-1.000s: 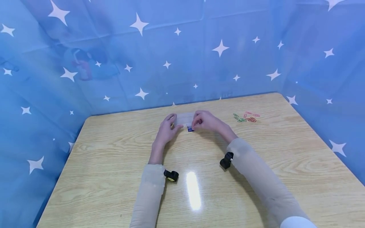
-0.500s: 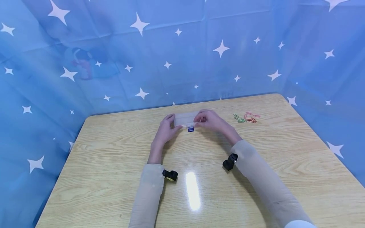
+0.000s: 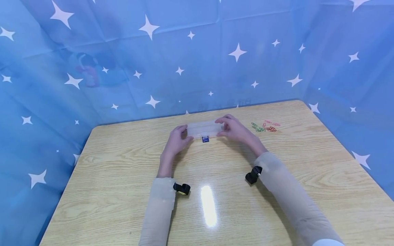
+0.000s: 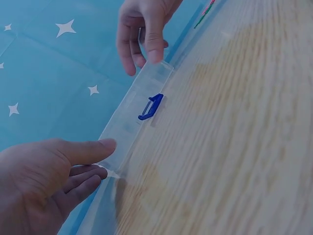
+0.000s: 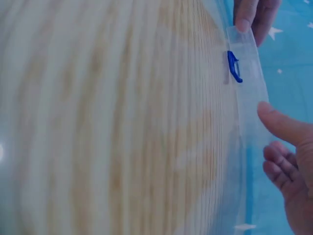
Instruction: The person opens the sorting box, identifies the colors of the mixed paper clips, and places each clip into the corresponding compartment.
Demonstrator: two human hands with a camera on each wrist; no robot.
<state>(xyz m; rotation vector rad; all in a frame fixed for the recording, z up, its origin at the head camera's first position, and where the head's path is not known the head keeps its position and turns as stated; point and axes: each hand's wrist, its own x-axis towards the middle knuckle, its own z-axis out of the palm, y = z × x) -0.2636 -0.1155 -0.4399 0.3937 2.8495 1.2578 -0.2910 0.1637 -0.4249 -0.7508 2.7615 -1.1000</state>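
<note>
Latch (image 3: 205,139) at 6 o'clock just uncovered, box (image 3: 203,129) is seemingly steadied, gripped by left hand (image 3: 176,140) at 9, right hand (image 3: 235,131) at 3.

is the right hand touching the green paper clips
Apart. The head view shows it: a strip of bare wooden tabletop lies between the right hand and the green paper clips.
</note>
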